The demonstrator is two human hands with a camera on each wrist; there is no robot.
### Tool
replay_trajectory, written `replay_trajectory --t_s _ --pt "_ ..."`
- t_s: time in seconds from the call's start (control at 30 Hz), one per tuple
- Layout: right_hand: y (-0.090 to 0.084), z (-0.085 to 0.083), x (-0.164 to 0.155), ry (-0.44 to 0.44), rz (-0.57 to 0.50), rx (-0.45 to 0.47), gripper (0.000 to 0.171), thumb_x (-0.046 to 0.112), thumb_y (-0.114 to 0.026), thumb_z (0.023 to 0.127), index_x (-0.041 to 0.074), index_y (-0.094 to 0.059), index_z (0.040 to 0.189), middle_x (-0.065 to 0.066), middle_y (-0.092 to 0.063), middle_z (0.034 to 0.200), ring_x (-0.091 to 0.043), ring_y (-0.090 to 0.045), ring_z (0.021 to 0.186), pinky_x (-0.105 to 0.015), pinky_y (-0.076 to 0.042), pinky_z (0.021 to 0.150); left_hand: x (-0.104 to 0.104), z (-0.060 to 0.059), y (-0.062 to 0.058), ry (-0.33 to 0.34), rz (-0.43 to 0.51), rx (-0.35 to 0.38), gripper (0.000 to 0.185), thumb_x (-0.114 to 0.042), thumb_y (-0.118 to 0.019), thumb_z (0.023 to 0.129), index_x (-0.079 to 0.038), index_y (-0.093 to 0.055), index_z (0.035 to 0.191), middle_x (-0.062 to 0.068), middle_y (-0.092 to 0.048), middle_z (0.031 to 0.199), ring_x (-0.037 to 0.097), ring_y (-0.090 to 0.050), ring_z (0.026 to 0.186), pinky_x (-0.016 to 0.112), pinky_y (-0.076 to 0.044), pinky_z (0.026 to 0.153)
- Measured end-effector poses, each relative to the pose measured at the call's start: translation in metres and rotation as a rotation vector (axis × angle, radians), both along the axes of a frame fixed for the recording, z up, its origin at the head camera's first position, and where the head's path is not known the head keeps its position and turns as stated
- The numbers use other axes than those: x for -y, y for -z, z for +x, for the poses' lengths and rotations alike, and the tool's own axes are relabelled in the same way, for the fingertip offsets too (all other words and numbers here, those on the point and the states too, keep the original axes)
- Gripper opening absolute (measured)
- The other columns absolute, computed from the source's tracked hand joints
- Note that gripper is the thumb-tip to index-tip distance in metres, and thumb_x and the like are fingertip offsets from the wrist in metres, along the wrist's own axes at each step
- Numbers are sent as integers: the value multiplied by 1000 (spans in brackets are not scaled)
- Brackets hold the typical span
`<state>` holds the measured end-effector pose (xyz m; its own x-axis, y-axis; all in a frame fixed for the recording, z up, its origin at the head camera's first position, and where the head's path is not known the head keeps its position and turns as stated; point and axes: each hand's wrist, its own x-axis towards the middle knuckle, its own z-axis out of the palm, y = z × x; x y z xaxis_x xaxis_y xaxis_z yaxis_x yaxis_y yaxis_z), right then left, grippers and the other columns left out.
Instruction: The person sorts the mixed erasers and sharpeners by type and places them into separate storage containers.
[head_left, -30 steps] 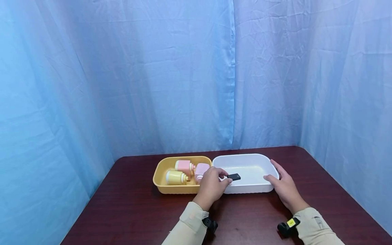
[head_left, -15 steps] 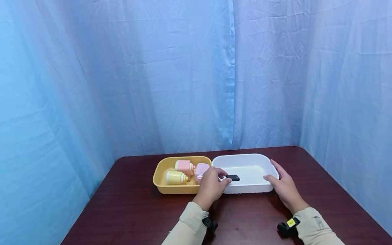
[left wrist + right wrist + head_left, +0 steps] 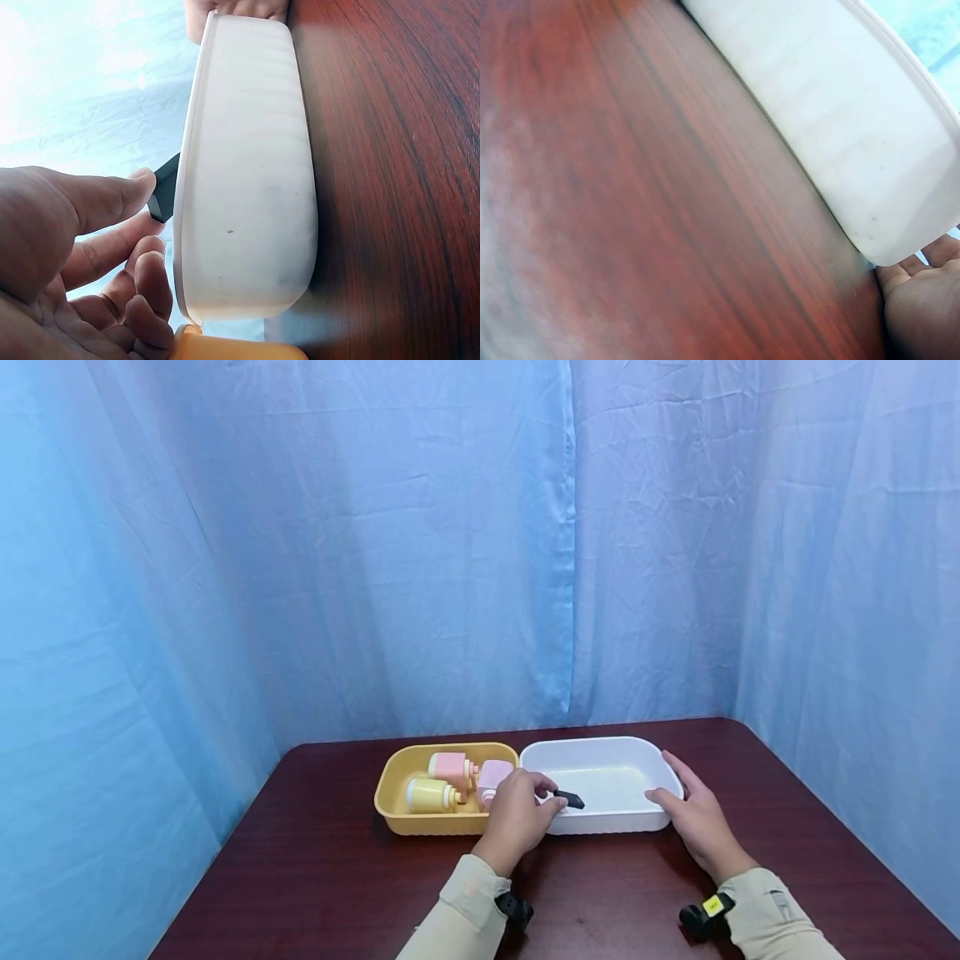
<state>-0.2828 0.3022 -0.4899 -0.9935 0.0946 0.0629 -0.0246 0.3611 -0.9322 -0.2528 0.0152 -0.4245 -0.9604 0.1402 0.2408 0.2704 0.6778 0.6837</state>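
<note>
My left hand (image 3: 517,814) pinches a small flat black rectangular piece (image 3: 572,799) by one end, between thumb and fingertips. It hangs over the near left part of the white plastic bin (image 3: 615,822), tilted with its free end lower. In the left wrist view the bin's rim hides part of the black piece (image 3: 166,187). At the bin's right end, my right hand (image 3: 697,818) grips the wall, thumb over the rim and fingers outside. Only part of that hand (image 3: 922,304) shows in the right wrist view, against the bin's corner.
Left of the white bin, close against it, stands a yellow bin (image 3: 431,825). Inside lie a pink bottle-shaped toy (image 3: 450,767), a yellow one (image 3: 430,796) and a lilac one (image 3: 495,774). Both bins rest on a dark red wooden table (image 3: 337,877), with blue curtains (image 3: 450,568) around it.
The black piece has turned in my left fingertips, its free end dropping and shifting slightly left. My right hand and both bins have stayed in place.
</note>
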Motion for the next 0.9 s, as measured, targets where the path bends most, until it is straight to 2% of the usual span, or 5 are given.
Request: replay_trajectory --t_s 0.33,0.47,0.6,0.73,0.9 --pt "0 0 0 -4 -4 -1 83 27 -63 101 22 -14 168 -9 -20 173 -32 -30 152 -14 -43 98 1 0 1 5 -1 -16 16 -24 -85 87 -12 -80 97 -1 -68 90 7 -54 78 23 -47 68" --pt "0 0 0 -3 3 -2 83 27 -63 101 22 -14 168 -9 -20 172 -32 -30 152 -15 -43 99 1 1 0 5 -1 -23 16 -24 -85 87 -12 -80 97 0 -69 91 7 -55 78 24 -47 68" --pt "0 0 0 -4 6 -2 83 27 -63 101 22 -14 168 -9 -20 173 -32 -30 152 -33 -43 112 1 1 0 1 1 -16 15 -24 -84 88 -13 -79 97 1 -67 95 7 -54 79 23 -48 69" --pt "0 0 1 -4 -13 -3 83 27 -62 102 22 -12 168 -10 -18 173 -34 -28 153 -54 -35 119 0 1 0 -9 -1 -4 15 -26 -84 88 -14 -79 97 0 -64 96 7 -52 81 23 -47 71" --pt "0 0 1 -7 -18 -8 83 26 -62 102 21 -12 168 -10 -18 173 -34 -28 154 -56 -34 119 0 2 1 -14 0 1 15 -26 -83 88 -14 -79 97 0 -63 96 7 -52 82 23 -47 71"
